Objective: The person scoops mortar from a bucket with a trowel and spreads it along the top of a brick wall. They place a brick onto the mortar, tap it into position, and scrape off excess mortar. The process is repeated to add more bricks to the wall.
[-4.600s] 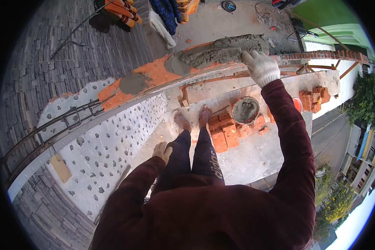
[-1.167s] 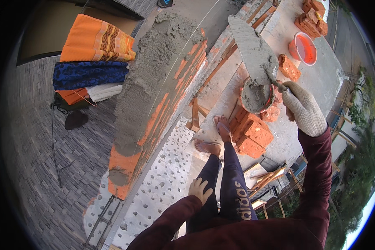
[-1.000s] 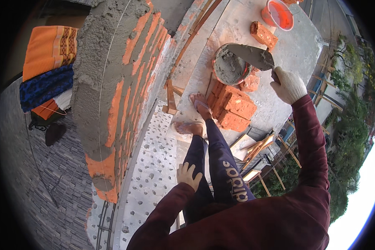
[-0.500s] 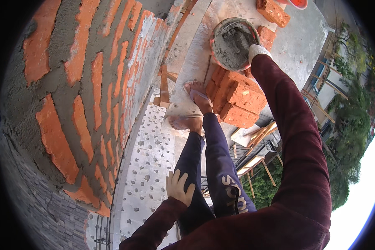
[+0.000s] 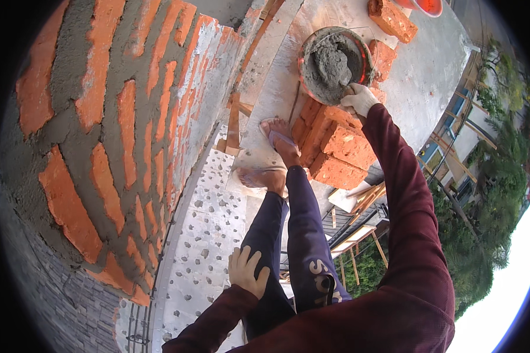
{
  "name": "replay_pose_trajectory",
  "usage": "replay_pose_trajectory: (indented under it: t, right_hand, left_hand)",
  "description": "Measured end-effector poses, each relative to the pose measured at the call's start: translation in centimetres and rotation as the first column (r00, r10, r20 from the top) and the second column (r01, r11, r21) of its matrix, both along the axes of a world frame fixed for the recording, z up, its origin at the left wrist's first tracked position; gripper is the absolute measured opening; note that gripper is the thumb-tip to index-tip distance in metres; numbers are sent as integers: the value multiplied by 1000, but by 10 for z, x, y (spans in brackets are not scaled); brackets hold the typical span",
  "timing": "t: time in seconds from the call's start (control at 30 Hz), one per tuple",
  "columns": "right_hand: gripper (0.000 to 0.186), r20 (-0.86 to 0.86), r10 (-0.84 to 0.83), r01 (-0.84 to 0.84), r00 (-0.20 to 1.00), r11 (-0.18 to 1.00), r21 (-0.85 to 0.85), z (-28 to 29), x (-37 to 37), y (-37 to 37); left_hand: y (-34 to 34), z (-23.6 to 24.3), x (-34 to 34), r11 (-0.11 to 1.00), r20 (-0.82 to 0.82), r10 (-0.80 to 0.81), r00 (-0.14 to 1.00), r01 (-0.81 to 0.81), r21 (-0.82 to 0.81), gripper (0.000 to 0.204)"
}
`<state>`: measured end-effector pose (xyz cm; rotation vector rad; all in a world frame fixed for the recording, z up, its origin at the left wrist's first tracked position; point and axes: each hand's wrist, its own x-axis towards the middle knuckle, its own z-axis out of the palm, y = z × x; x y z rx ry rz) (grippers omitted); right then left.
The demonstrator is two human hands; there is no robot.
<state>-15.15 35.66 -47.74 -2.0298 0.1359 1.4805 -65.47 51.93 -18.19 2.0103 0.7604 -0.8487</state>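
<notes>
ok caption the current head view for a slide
Gloved right hand at the rim of a mortar bucket beside stacked bricks; left hand rests on left leg.

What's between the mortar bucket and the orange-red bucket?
In the head view, one orange brick lies between them; another brick sits beside the mortar bucket.

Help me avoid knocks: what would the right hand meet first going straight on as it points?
Most likely the rim of the bucket, close to the right hand. Depth is unclear; if it is above the rim, the mortar inside could come first.
</notes>
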Motion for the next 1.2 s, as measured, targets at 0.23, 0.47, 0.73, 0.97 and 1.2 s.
replay_pose_trajectory:
  t: [0.23, 0.47, 0.73, 0.97, 1.2]
  right_hand:
    - [25, -22, 69, -69, 997, 998, 14, 45, 4, -28]
    - [25, -44, 156, -158, 987, 987, -30, 219, -17, -44]
    - [22, 0, 697, -696, 718, 717, 21, 535, -27, 121]
    - [23, 655, 755, -992, -29, -105, 77, 619, -95, 334]
    - [27, 802, 237, -833, -548, -242, -497, 543, -183, 415]
  left_hand:
    - [6, 1, -6, 1000, -13, -19, 1000, 19, 6, 51]
    - [-4, 6, -26, 987, 21, 155, 988, -155, 36, 61]
    - [-8, 70, -65, 868, 10, 485, 874, -483, 111, 59]
    - [-20, 116, -110, 614, 128, 771, 623, -782, 110, 59]
    - [-116, 125, -149, 280, -64, 959, 275, -957, 74, 64]
